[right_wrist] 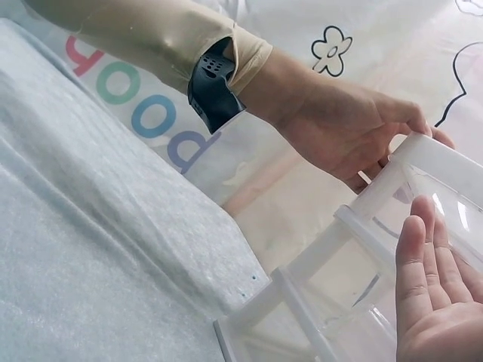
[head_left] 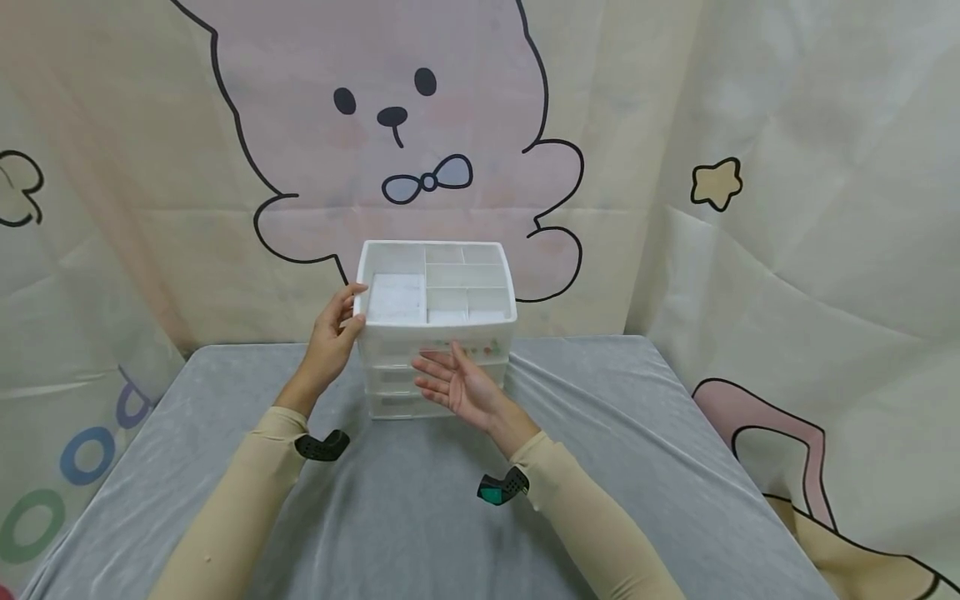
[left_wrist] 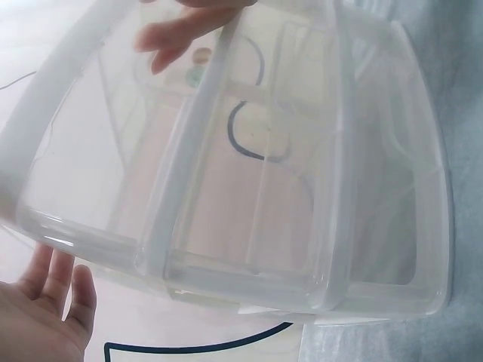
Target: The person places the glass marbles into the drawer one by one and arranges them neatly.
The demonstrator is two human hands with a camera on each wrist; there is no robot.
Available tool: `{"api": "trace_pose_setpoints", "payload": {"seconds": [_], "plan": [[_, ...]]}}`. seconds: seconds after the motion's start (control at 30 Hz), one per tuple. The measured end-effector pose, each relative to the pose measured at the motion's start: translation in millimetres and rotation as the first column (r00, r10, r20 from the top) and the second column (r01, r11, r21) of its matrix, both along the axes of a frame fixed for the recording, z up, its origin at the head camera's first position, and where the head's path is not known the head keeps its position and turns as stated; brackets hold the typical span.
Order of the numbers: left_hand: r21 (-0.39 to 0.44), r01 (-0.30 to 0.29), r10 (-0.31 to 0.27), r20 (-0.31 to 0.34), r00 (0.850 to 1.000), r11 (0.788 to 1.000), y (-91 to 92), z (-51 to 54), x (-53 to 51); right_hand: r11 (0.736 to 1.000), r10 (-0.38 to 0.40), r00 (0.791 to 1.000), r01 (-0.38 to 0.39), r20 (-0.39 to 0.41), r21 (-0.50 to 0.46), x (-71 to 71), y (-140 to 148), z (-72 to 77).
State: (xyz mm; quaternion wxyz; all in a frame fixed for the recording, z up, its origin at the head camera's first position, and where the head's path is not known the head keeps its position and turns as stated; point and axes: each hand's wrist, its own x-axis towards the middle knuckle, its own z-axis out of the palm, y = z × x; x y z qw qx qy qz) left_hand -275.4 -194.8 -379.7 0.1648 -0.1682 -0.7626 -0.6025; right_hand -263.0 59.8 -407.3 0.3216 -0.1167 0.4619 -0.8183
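A white, clear-fronted drawer unit (head_left: 438,350) stands on the grey cloth, its divided top tray facing up. My left hand (head_left: 330,337) holds its upper left side, with the thumb by the front corner and fingers at the rim. In the right wrist view that left hand (right_wrist: 339,128) bends at the unit's top corner. Before the upper drawer, my right hand (head_left: 465,387) is spread with the palm turned partly up, holding nothing. Its fingers (right_wrist: 434,264) show in front of the clear drawer fronts (right_wrist: 362,294). Whether they touch the unit I cannot tell.
Grey cloth (head_left: 405,508) covers the table. A curtain with a large pink cartoon bear (head_left: 390,50) hangs close behind the unit. More printed curtain (head_left: 817,250) closes off the right side. Black devices (head_left: 322,446) are strapped to both wrists.
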Motion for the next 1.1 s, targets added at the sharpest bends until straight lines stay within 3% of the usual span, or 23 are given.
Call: {"api": "trace_pose_setpoints", "payload": {"seconds": [0.17,0.63,1.1], "plan": [[-0.001,0.004,-0.004,-0.017,1.0,1.0,-1.0,-0.9,-1.5,1.0,0.001,1.0,-0.001,0.004,-0.001,-0.1,-0.6,1.8],[0.006,0.001,-0.001,0.037,0.999,1.0,0.3,3.4,1.7,1.0,0.024,1.0,-0.024,-0.007,-0.014,-1.4,1.2,2.2],[-0.014,-0.019,0.02,0.03,0.999,1.0,2.6,3.4,6.9,0.999,0.001,1.0,-0.001,-0.008,0.034,1.4,7.7,1.4]]}}
